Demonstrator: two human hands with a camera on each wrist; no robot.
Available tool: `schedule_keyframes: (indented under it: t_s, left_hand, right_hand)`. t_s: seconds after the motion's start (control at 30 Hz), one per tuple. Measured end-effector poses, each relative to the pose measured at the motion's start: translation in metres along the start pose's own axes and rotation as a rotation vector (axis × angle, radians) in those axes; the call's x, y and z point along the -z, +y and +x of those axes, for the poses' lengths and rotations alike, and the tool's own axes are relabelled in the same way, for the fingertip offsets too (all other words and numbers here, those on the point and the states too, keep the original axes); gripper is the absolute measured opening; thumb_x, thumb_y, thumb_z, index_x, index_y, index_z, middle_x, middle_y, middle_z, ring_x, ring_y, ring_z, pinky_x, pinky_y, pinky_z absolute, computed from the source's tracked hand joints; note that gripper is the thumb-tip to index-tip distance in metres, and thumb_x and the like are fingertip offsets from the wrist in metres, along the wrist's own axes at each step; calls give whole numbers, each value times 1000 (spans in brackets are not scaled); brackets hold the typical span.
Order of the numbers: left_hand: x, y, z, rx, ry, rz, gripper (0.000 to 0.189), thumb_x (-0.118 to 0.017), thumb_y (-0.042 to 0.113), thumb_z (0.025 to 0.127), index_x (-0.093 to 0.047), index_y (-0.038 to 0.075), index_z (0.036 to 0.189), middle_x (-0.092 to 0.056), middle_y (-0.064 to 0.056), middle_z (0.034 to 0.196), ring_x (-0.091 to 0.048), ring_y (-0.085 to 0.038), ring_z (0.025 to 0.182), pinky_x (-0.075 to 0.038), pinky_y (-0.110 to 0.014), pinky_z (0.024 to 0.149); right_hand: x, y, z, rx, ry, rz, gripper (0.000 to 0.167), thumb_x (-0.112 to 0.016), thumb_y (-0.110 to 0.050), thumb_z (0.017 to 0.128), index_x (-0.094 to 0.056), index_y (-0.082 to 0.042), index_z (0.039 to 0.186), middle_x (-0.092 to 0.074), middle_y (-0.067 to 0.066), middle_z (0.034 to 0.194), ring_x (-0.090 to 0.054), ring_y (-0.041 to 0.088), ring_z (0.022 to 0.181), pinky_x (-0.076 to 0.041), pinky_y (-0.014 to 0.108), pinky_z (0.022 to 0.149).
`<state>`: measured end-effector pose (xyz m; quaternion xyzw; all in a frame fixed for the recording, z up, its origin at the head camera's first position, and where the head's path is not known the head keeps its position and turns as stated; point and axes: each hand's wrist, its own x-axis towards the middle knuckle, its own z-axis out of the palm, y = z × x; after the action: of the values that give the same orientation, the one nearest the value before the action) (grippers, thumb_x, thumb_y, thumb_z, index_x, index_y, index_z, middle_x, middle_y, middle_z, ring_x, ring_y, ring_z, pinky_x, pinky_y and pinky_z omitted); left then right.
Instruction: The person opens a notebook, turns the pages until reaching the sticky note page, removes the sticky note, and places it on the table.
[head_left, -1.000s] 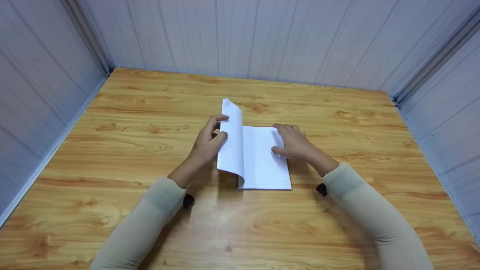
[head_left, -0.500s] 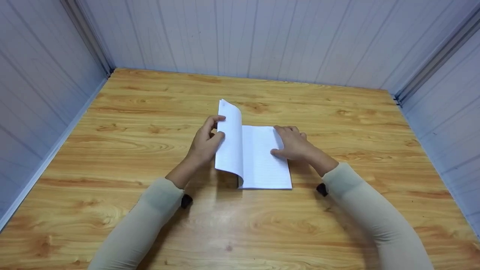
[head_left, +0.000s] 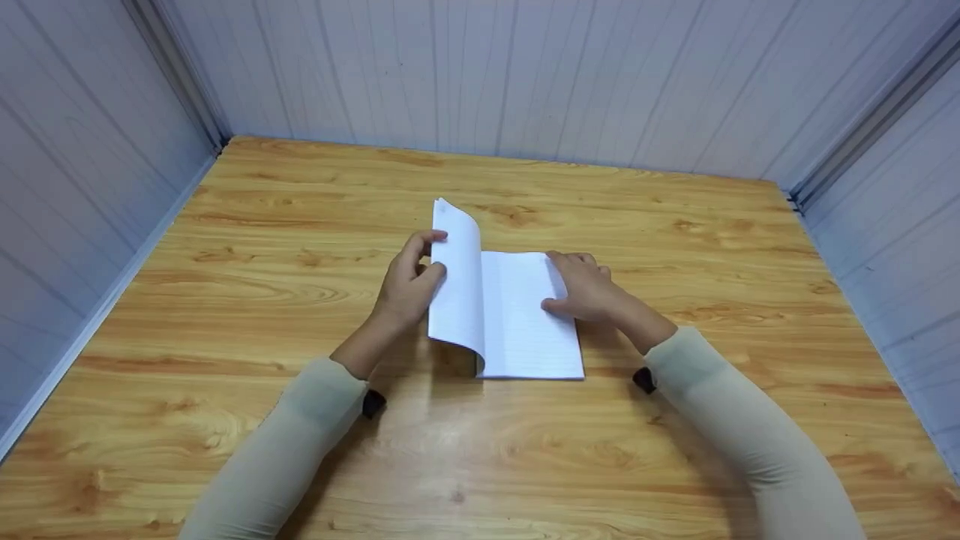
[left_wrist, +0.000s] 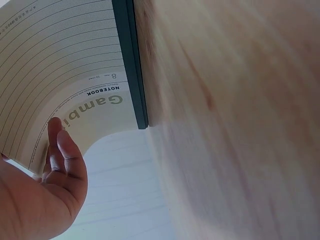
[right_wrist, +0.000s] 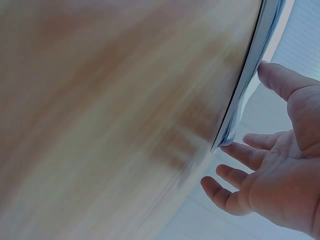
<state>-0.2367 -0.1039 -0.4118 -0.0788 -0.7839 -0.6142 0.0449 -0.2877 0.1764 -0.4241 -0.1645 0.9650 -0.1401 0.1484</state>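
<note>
A notebook [head_left: 529, 337] lies open on the table, its right-hand page flat and faintly ruled. Several lifted pages [head_left: 459, 292] stand up along the middle and curl toward the left. My left hand [head_left: 407, 289] grips their outer edge, thumb on the near face and fingers behind. The left wrist view shows the other face of the lifted part, with ruled lines, a printed "NOTEBOOK" label [left_wrist: 102, 91] and a dark green spine edge [left_wrist: 131, 65]. Across the right page's upper outer edge rests my right hand [head_left: 589, 289], fingers loosely spread; its thumb touches the page edge in the right wrist view.
The wood-patterned table [head_left: 300, 225] spreads around the notebook. White panelled walls [head_left: 480, 75] close it in at the back and both sides. A small black object [head_left: 373, 405] sits at the left cuff, another black object [head_left: 643, 379] at the right cuff.
My left hand has drifted slightly left, drawing the lifted pages a little further over to the left. The right hand stays almost in place on the right page.
</note>
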Motion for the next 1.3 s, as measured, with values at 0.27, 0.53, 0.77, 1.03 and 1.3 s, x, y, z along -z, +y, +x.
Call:
schedule_keyframes:
  t_s: [0.27,0.53,0.77,1.03,1.3]
  left_hand:
    - [1,13,-5,17,-15,4,45,-44,4,90,-47,4,135,-53,-14,116,-49,-20,92,-42,-29,78]
    - [3,35,-16,17,-23,-11,44,-43,4,89,-47,0,133,-53,-16,117,-48,-20,96,-42,-29,79]
    - [2,31,-13,18,-25,-8,45,-43,2,89,-46,0,134,-52,-16,117,-49,-21,94,-42,-29,78]
    - [-1,2,-1,43,-23,12,45,-44,10,91,-46,11,136,-53,-11,121,-52,-22,91,-43,-32,79]
    - [0,0,-2,6,-5,16,42,-46,13,90,-49,15,131,-53,-7,116,-50,-20,94,-44,-33,79]
  right_hand:
    - [1,-1,-1,39,85,76,81,-71,-29,84,-27,-14,150,-36,15,150,-25,37,138,-22,57,109]
    - [5,-1,-1,78,154,175,72,-68,-17,86,-33,-14,148,-35,17,145,-39,32,131,-33,48,110]
    - [8,0,-4,8,188,342,73,-66,-13,87,-30,-14,149,-28,17,145,-49,27,113,-47,40,92]
    - [12,7,-6,-75,193,559,61,-59,-16,91,-31,-7,145,-51,14,123,-52,23,95,-47,30,75]
    - [15,5,-8,-102,216,694,43,-54,-13,94,-43,-8,136,-56,9,104,-56,17,83,-50,29,72]
